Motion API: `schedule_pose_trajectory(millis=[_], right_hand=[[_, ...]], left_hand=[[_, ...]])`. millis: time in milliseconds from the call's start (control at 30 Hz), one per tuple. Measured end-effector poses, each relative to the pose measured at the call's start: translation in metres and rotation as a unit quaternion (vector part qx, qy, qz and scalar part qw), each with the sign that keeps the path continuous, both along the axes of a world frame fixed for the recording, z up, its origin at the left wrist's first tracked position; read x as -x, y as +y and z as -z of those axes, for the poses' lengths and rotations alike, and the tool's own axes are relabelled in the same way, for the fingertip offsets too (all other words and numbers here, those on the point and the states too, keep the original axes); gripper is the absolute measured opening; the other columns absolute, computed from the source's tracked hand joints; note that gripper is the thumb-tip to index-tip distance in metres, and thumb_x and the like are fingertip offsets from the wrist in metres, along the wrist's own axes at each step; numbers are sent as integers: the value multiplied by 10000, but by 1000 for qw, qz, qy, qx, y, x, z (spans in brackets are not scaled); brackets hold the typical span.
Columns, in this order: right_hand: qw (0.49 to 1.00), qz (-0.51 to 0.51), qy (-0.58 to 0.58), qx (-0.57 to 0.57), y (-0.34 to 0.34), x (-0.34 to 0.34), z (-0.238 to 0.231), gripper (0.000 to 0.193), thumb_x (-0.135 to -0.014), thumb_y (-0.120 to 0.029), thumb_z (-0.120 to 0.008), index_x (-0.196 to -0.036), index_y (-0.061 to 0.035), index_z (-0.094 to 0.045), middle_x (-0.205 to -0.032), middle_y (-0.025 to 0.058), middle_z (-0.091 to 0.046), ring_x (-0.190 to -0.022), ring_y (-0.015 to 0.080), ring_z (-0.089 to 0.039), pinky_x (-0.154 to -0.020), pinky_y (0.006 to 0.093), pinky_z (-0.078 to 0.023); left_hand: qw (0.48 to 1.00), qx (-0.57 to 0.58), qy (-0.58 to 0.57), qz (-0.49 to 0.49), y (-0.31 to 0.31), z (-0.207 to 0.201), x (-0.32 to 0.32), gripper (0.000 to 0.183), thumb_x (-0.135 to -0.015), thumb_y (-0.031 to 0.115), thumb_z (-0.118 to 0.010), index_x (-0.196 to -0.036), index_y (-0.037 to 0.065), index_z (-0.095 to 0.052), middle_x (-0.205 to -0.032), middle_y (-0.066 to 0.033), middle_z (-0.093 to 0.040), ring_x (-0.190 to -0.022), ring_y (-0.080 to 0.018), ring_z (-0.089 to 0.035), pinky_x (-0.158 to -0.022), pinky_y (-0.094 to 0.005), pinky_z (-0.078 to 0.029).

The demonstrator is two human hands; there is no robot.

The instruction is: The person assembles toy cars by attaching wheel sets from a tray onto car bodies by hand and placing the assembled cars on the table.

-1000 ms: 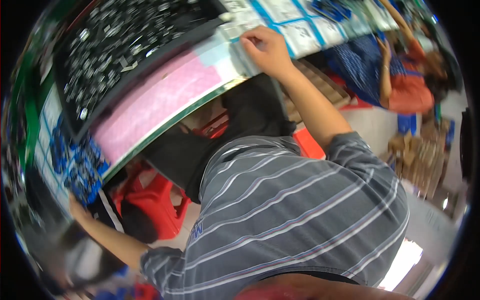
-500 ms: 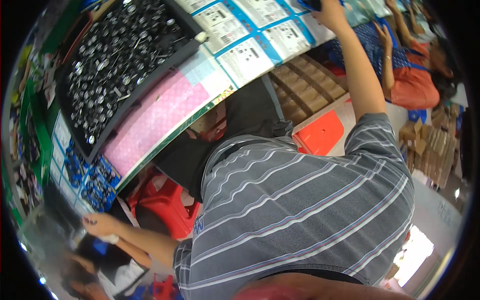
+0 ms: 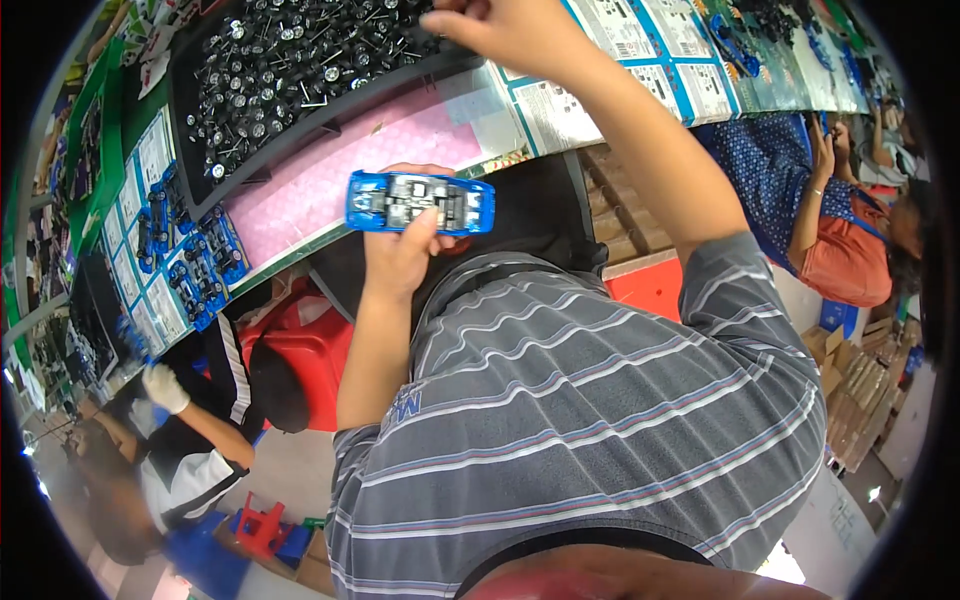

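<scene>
My left hand (image 3: pixel 398 262) holds a blue toy car (image 3: pixel 420 202) above the table's near edge. The car lies upside down in the palm, its grey and black underside facing up, with my thumb pressed on it. My right hand (image 3: pixel 500 32) reaches over the right end of a black tray (image 3: pixel 330 118) heaped with small black wheels on metal axles (image 3: pixel 265 85). Its thumb and a finger are apart, nothing visible between them; the other fingers are partly cut off by the upper edge. Several blue toy cars (image 3: pixel 205 265) sit at the table's left end.
Pink bubble wrap (image 3: pixel 300 200) covers the table before the tray. Printed sheets (image 3: pixel 628 95) lie to the right, with another blue car (image 3: pixel 735 48) beyond. Co-workers sit at the left (image 3: pixel 195 470) and right (image 3: pixel 845 250). A red stool (image 3: pixel 305 350) stands under the table.
My left hand has come from the table's left end to the middle and now holds the blue car. My right hand has moved left from the printed sheets to the tray of wheels.
</scene>
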State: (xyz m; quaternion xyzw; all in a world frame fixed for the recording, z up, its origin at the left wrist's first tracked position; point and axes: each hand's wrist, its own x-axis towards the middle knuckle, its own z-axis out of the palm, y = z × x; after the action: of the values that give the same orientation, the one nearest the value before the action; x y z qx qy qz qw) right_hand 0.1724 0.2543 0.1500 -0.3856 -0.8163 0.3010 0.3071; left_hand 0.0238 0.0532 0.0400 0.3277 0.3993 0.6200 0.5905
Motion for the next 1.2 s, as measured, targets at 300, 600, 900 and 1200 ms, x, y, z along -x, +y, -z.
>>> schedule_pose_trajectory(millis=[300, 600, 900, 1200], right_hand=[[878, 12, -388, -281, 83, 46, 69, 138, -813, -95, -626, -760, -23, -731, -794, 180, -707, -688, 317, -705, -632, 405, -572], [985, -67, 45, 152, -34, 4, 27, 151, -889, -74, -718, -1026, -15, -692, -932, 89, -654, -808, 164, -669, -707, 305, -544], [995, -97, 3, -29, -122, 14, 40, 275, -781, -44, -770, -1044, -39, -688, -1258, 144, -629, -1147, 333, -611, -967, 387, -488], [988, -153, 17, -21, -106, 11, 46, 551, -723, -129, -856, -1213, -38, -622, -1182, 156, -638, -1099, 321, -622, -919, 378, -507]], left_hand=[[998, 34, -37, -37, -11, 15, 42, 355, -930, 191, -669, -1215, 33, -527, -1048, -93, -672, -618, -90, -603, -483, -190, -438], [996, 54, -75, -18, -10, 34, 44, 300, -990, 166, -600, -1260, 63, -518, -961, -74, -664, -703, -149, -627, -562, -256, -453], [997, -15, -80, -4, 14, 20, 43, 339, -966, 191, -654, -1238, 42, -518, -945, -66, -659, -715, -134, -632, -581, -247, -479], [994, 10, -93, -62, 0, 22, 22, 422, -931, 127, -701, -1279, 58, -471, -936, -44, -634, -685, -97, -619, -555, -203, -470]])
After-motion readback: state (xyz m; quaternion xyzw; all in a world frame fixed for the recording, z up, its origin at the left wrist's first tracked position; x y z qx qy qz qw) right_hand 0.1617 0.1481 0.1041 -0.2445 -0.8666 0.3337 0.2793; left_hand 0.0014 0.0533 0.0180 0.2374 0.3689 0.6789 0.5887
